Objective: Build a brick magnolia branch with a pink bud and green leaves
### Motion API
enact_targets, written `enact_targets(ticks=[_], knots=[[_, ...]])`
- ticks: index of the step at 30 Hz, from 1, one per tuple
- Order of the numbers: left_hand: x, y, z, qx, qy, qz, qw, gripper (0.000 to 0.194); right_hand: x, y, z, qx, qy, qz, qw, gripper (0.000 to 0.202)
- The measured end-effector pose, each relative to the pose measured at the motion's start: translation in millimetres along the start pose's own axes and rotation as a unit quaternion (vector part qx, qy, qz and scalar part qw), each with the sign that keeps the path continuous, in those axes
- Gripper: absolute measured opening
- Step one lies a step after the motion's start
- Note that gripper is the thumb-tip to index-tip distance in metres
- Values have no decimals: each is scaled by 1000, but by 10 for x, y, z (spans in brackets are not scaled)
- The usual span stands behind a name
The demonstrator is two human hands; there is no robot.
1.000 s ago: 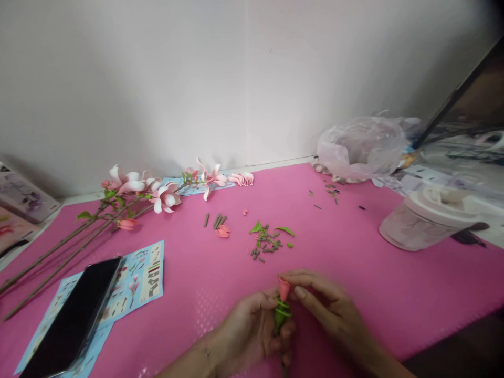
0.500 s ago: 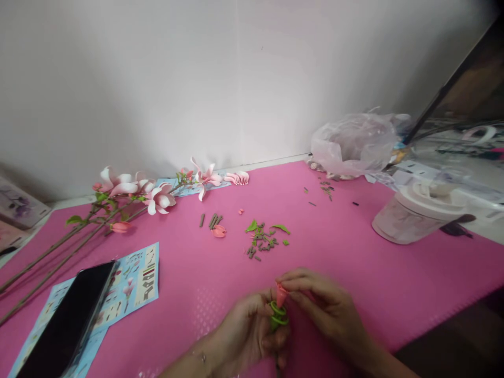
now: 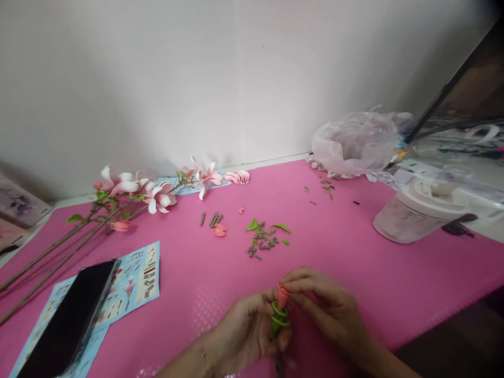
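Near the front edge, my left hand (image 3: pixel 252 325) is closed around a green stem piece (image 3: pixel 279 319) with curled green loops. A coral bud (image 3: pixel 282 296) sits upright at the top of the green piece. The thumb and fingers of my right hand (image 3: pixel 326 304) pinch the bud's upper edge from the right. Beyond my hands lies a pile of small brown and green pieces (image 3: pixel 263 239). To its left are coral petals (image 3: pixel 219 230) and short brown sticks (image 3: pixel 213 219).
Assembled magnolia branches (image 3: pixel 118 197) lie at the left. A black phone (image 3: pixel 71 315) rests on a blue instruction sheet (image 3: pixel 147 273). Pale petals (image 3: pixel 238 177) lie at the back. At the right are a plastic bag (image 3: pixel 356 142) and a white bucket (image 3: pixel 413 212).
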State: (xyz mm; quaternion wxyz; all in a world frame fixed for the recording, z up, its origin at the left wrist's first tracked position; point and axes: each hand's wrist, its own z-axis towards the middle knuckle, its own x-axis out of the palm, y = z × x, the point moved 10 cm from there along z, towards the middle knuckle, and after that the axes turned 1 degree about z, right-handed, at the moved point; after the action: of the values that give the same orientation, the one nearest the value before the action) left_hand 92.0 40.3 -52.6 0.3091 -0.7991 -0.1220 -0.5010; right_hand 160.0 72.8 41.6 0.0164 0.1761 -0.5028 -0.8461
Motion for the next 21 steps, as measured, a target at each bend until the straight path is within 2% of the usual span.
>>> enact_targets(ticks=[7, 11, 21], knots=[[31, -8, -44, -10, 14, -28, 999, 19, -53, 48, -42, -38, -15, 7, 999, 17], [53, -49, -46, 6, 28, -39, 999, 25, -96, 71, -45, -52, -33, -8, 998, 17], [27, -98, -34, 21, 0, -19, 1000, 21, -91, 30, -91, -55, -27, -43, 997, 25]])
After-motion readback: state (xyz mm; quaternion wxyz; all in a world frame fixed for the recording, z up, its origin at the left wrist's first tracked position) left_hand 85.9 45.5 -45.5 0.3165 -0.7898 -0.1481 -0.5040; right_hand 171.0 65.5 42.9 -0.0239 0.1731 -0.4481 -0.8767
